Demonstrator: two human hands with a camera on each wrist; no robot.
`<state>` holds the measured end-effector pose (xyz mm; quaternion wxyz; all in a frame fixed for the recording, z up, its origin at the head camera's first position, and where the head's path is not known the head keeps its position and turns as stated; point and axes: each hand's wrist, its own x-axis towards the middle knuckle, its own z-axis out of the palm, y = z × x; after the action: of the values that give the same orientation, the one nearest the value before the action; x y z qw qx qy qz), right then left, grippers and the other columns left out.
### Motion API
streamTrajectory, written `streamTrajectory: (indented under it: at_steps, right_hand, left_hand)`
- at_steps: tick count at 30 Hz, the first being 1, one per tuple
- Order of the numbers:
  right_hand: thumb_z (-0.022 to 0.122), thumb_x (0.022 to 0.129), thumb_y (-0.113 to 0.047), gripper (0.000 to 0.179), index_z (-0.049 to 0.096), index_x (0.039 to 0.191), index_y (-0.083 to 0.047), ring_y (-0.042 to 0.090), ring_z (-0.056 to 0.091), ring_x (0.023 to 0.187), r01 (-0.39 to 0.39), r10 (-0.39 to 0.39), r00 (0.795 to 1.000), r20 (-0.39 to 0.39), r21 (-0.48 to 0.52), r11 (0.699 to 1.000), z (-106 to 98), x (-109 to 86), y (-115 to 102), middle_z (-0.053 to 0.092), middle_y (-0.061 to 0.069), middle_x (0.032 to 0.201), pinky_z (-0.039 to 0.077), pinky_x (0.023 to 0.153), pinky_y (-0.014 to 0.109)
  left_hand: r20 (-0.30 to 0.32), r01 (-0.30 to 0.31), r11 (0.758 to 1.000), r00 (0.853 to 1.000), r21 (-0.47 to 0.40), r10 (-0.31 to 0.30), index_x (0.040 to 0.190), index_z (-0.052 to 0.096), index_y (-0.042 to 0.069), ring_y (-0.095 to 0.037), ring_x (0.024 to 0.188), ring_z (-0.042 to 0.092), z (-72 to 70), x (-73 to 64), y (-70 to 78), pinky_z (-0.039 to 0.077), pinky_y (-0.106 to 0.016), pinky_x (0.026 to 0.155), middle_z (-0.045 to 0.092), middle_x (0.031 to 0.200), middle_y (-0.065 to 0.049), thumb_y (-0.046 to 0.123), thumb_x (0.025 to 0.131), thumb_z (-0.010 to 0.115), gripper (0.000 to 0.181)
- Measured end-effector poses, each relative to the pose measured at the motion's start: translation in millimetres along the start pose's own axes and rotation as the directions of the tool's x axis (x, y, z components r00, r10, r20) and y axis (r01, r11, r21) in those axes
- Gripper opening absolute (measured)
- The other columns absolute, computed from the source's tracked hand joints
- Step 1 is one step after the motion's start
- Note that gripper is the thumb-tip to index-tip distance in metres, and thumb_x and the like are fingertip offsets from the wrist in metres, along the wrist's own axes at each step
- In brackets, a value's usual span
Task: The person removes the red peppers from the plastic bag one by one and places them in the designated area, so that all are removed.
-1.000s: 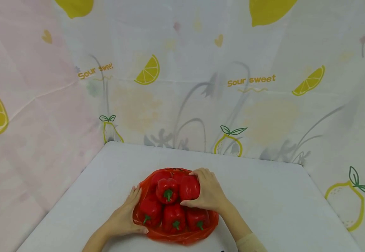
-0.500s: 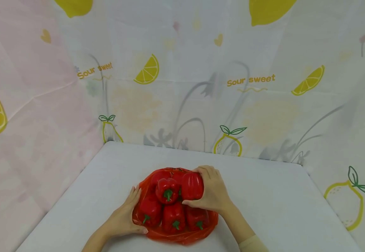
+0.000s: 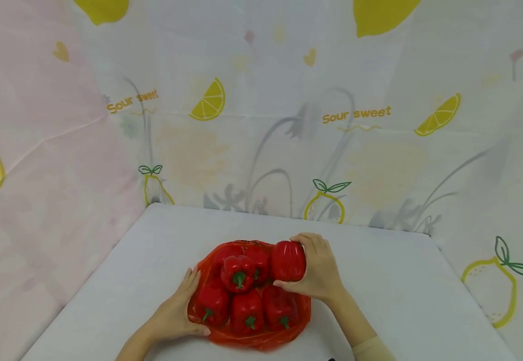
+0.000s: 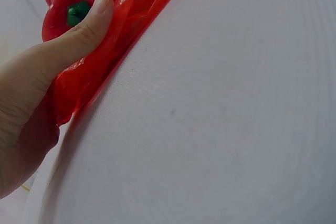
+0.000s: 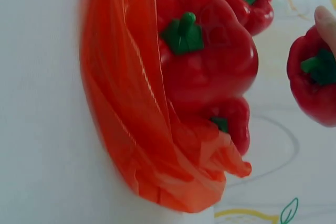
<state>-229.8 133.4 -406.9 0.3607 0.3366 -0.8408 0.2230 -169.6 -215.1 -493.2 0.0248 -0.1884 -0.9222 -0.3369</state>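
Observation:
In the head view, my right hand point(image 3: 319, 271) grips a red bell pepper point(image 3: 287, 261) between thumb and fingers, raised at the right of the pile. That pepper point(image 5: 310, 95) hangs apart from the others in the right wrist view, its green stem showing. An orange-red plastic bag point(image 3: 261, 343) lies opened out on the table with several red bell peppers heaped in it, one pepper point(image 3: 238, 274) on top. Against the bag's left side rests my left hand point(image 3: 175, 312), fingers extended. Its thumb point(image 4: 84, 35) lies along the bag's edge beside a pepper point(image 4: 59, 17).
The white table point(image 3: 378, 291) surrounds the bag on all sides. Behind and to the left hang cloth walls point(image 3: 261, 150) printed with lemons and "Sour sweet" lettering.
My right hand has lifted the bell pepper up and to the right, away from the pile, uncovering peppers behind and below it. The left hand has stayed at the bag's side.

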Motion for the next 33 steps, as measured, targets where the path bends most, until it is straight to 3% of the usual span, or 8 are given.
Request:
streamTrajectory:
  at_steps: [10,20,27,33]
  right_hand:
    - [0.063,0.068,-0.072,0.086,0.054,0.115,0.000,0.027,0.051,0.106,0.031,-0.034,0.996,-0.086,-0.034,0.999,-14,-8.6,19,0.057,0.009,0.113,0.045,0.084,0.047]
    - [0.064,0.070,-0.070,0.084,0.055,0.113,0.002,0.028,0.052,0.103,0.047,-0.057,0.990,-0.131,-0.077,0.996,-27,-16.0,33,0.058,0.011,0.111,0.044,0.080,0.045]
    - [0.062,0.072,-0.069,0.083,0.056,0.112,0.004,0.030,0.053,0.101,0.057,-0.080,0.979,-0.190,-0.121,0.991,-40,-16.5,43,0.058,0.014,0.109,0.046,0.076,0.046]
    - [0.058,0.074,-0.069,0.083,0.055,0.113,0.003,0.031,0.053,0.104,0.040,-0.071,0.983,-0.168,-0.178,0.983,-42,-21.0,54,0.057,0.015,0.111,0.050,0.074,0.049]
  left_hand:
    - [0.000,-0.004,1.000,1.000,0.003,0.004,0.150,0.021,-0.006,-0.041,0.144,0.009,-0.2,-0.2,-0.2,0.041,-0.060,0.097,0.012,0.159,-0.019,0.070,0.056,0.078,0.134]
    - [0.020,0.021,1.000,1.000,-0.012,-0.021,0.151,0.020,-0.004,-0.038,0.145,0.007,1.8,0.8,-0.1,0.040,-0.060,0.098,0.010,0.160,-0.017,0.071,0.055,0.078,0.135]
    - [0.000,-0.005,1.000,1.000,0.000,0.005,0.149,0.022,-0.006,-0.039,0.144,0.010,3.4,1.4,1.9,0.041,-0.060,0.097,0.014,0.158,-0.020,0.069,0.056,0.079,0.132]
    - [-0.018,-0.021,1.000,1.000,0.000,0.021,0.148,0.024,-0.008,-0.039,0.144,0.011,0.2,-1.0,3.0,0.041,-0.062,0.095,0.016,0.157,-0.022,0.066,0.056,0.080,0.131]
